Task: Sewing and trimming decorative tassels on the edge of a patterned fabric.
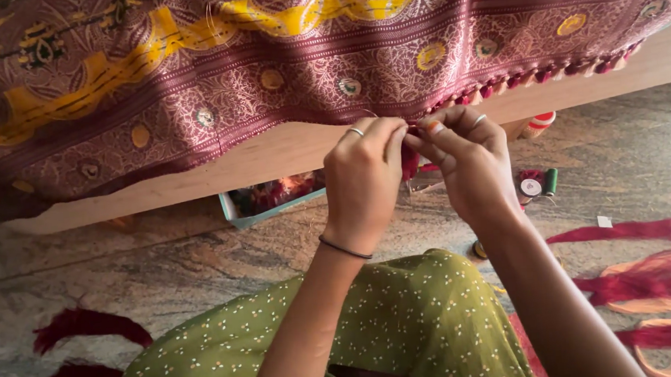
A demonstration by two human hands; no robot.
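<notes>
A maroon and yellow patterned cloth [266, 68] hangs over a wooden board [218, 168]. Its lower hem carries a row of maroon tassels [546, 75] on the right part. My left hand [362, 179], with a ring and a thin dark bangle, pinches the hem at the middle. My right hand [466, 161], also ringed, meets it from the right. Between the fingertips of both hands is a tuft of maroon thread [410, 159] at the cloth's edge. My knee in green dotted fabric [406, 324] is below.
A shallow box [270, 196] of coloured bits lies on the stone floor under the board. Thread spools [541, 184] sit right of my hands, and another spool [540, 124] stands by the board. Maroon thread bundles [651, 270] lie at right and at lower left [81, 351].
</notes>
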